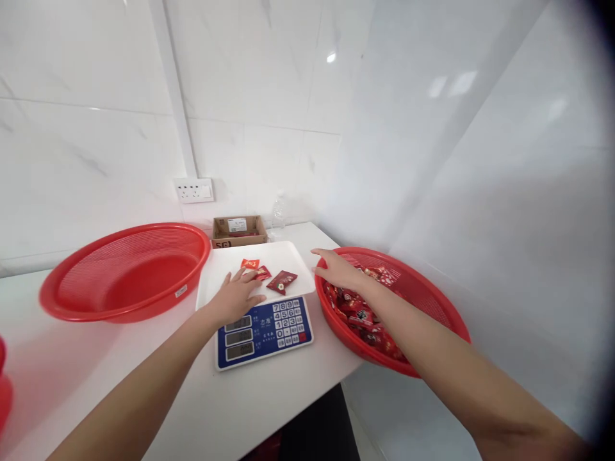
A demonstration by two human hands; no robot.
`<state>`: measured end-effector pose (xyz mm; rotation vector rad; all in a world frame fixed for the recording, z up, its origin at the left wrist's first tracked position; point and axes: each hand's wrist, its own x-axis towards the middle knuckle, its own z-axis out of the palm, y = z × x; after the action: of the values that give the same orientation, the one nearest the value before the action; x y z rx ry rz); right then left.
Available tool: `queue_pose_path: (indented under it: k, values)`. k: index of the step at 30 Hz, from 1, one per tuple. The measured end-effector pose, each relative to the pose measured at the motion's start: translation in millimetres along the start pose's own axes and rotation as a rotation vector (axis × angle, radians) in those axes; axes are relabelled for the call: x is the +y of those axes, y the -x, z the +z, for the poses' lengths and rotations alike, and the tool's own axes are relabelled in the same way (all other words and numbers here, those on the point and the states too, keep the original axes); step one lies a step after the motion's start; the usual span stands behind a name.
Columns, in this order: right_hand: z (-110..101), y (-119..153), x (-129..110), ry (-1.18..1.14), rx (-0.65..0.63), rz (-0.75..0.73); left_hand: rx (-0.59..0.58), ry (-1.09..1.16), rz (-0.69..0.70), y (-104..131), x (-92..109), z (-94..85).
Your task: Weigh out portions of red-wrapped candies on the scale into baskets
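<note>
My left hand (pixel 236 296) is over the near left part of the scale's white pan (pixel 225 259), fingers spread, with its fingertips close to small wrapped packets. An orange-red packet (pixel 250 263) and a red packet (pixel 262 273) lie by those fingers; whether they touch is unclear. To their right rests a dark red packet (pixel 282 281). Below the pan is the scale's blue panel (pixel 264 333) with keys and displays, partly covered by my left hand. My right hand (pixel 337 269) is open above the left rim of a red basket (pixel 432 288) holding several red wrapped packets (pixel 360 314).
A second red mesh basket (pixel 129 269) stands on the white table (pixel 182 365) at left. Behind the scale are a small cardboard box (pixel 239 232) and a clear plastic bottle (pixel 278 210). A wall socket (pixel 194 190) sits above. The right basket overhangs the table's edge, beside the wall.
</note>
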<state>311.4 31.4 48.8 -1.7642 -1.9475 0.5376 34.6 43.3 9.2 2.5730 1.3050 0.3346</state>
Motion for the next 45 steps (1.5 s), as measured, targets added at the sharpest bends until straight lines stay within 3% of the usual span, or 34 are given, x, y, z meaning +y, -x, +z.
queue_pose_path:
  k: [4,7,11,14,17,20,26,29,33,37,41,45]
  values:
    - [-21.6,27.8,45.5,0.11,-0.104,0.073,0.091,0.04,-0.002,13.5,-3.3,0.8]
    - [-19.2,47.3,68.9,0.172,-0.203,0.113,0.305,0.13,0.02,30.0,4.9,6.1]
    - [-4.2,65.1,82.4,0.239,-0.209,0.118,0.601,0.179,0.073,60.4,24.1,22.9]
    - [-4.0,71.2,86.5,0.243,-0.19,0.117,0.706,0.152,0.195,82.8,30.4,39.5]
    - [-13.4,70.2,89.8,0.217,-0.19,0.145,0.73,0.148,0.298,99.0,26.9,54.8]
    - [-15.8,60.7,89.9,0.174,-0.21,0.155,0.744,0.158,0.281,107.2,21.8,67.5]
    - [14.6,35.8,74.3,0.178,-0.219,0.165,0.758,0.192,0.31,111.4,23.2,80.0]
    - [19.2,35.6,68.3,0.189,-0.226,0.205,0.75,0.22,0.301,114.1,23.0,79.0]
    - [4.6,49.3,67.6,0.125,-0.177,0.222,0.727,0.317,0.161,116.1,18.3,78.4]
    - [-14.1,59.7,62.4,-0.003,-0.008,0.208,0.697,0.376,0.083,114.1,14.3,82.5]
    - [-18.7,49.3,35.4,-0.184,0.124,0.13,0.654,0.409,0.072,113.6,15.2,85.1]
    - [1.8,19.4,-9.4,-0.342,0.032,0.029,0.608,0.441,0.052,115.6,18.6,83.3]
